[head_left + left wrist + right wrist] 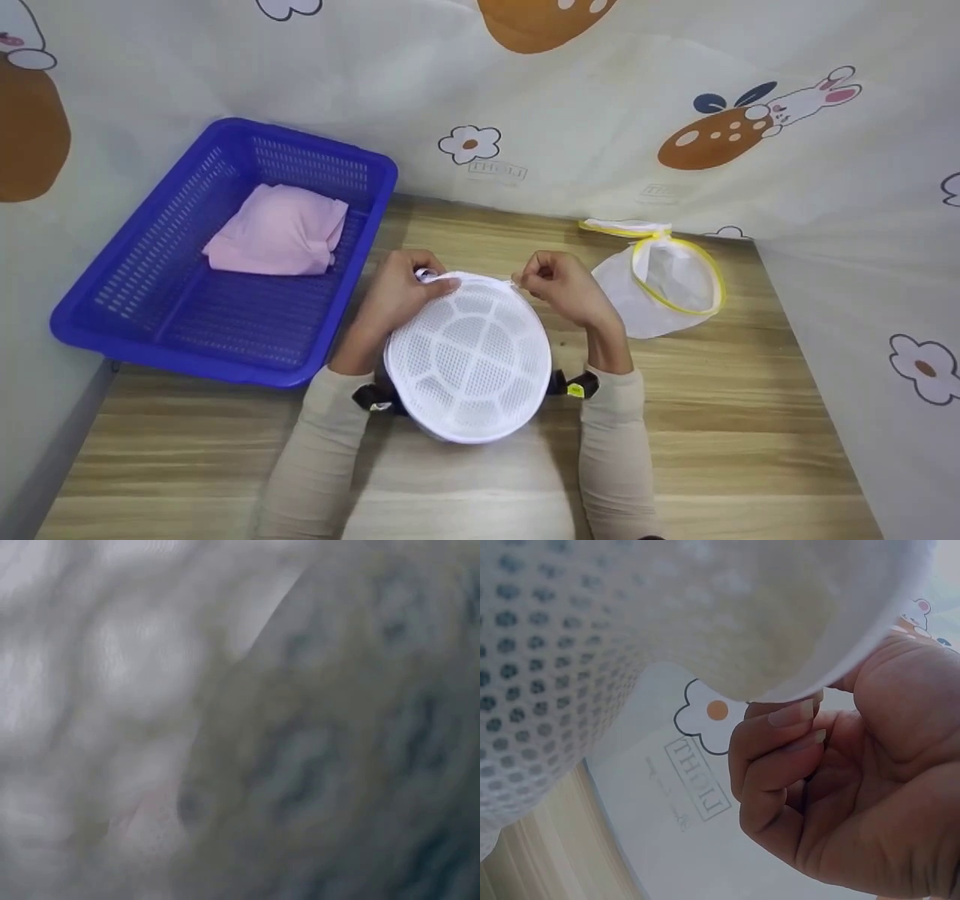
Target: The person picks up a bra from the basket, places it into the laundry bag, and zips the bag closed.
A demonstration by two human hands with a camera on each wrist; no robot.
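Observation:
A round white mesh laundry bag (472, 360) is held up in front of the body, its patterned circular end facing the head camera. My left hand (405, 289) grips its far rim at the upper left, thumb lying over the edge. At the upper right of the rim, my right hand (562, 285) pinches the zipped edge between thumb and curled fingers. In the right wrist view, the fingers (780, 757) curl below the bag's white rim (840, 660). Blurred mesh (300, 750) fills the left wrist view and hides the left hand there.
To the left stands a blue plastic basket (217, 375) with a folded pink cloth (277, 229) in it. Another white mesh bag (637, 307) with yellow trim lies on the wooden table (735, 435) to the right. A printed curtain (570, 112) hangs behind the table.

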